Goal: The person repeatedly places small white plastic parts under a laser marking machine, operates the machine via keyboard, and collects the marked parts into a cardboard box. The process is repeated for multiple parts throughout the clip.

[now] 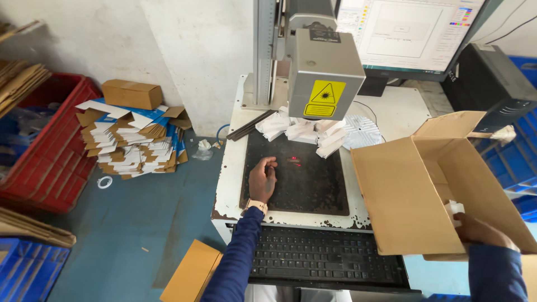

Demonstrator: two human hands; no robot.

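My left hand point(262, 179) rests on the dark work plate point(305, 187) of a laser marking machine, fingers curled loosely, just left of a small red laser mark point(294, 161). It holds nothing that I can see. My right hand point(478, 230) reaches into an open cardboard box point(417, 196) at the right and is closed around a small white piece point(454, 209). Several white wrapped pieces point(302, 131) are piled at the back of the plate under the grey laser head point(324, 72).
A black keyboard point(324, 257) lies below the plate. A monitor point(411, 31) stands behind, with a black computer case point(495, 84) at its right. Flattened cartons point(131, 142) and a red crate point(47, 148) sit on the blue floor at left; blue crates stand at right.
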